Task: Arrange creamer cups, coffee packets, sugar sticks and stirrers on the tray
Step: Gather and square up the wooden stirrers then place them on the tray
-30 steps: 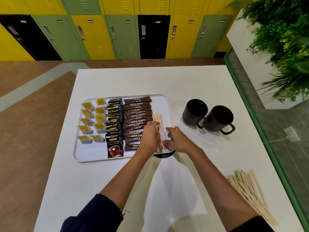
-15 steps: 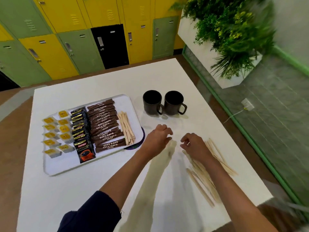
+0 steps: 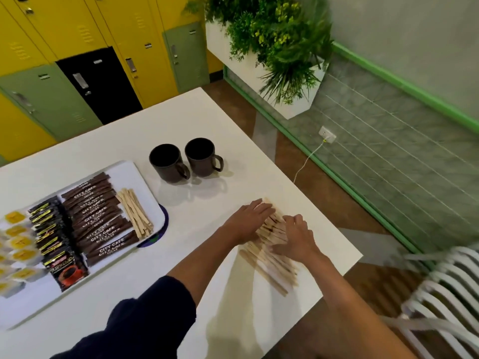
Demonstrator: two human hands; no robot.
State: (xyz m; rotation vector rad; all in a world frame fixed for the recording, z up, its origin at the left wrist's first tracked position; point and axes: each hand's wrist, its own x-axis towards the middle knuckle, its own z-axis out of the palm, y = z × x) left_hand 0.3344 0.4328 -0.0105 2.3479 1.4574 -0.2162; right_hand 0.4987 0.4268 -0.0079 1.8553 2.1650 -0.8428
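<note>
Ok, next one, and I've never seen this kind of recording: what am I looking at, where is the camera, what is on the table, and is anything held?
No machine here: a person works with two bare hands, filmed by one wide-angle camera worn on their head, looking forward and down. The left hand and right hand both lie on a loose pile of wooden stirrers on the white table; no stick is visibly gripped. To the left, a white tray holds rows of creamer cups, coffee packets, brown sugar sticks and a small bundle of stirrers. Two dark mugs stand beside the tray, on the table.
</note>
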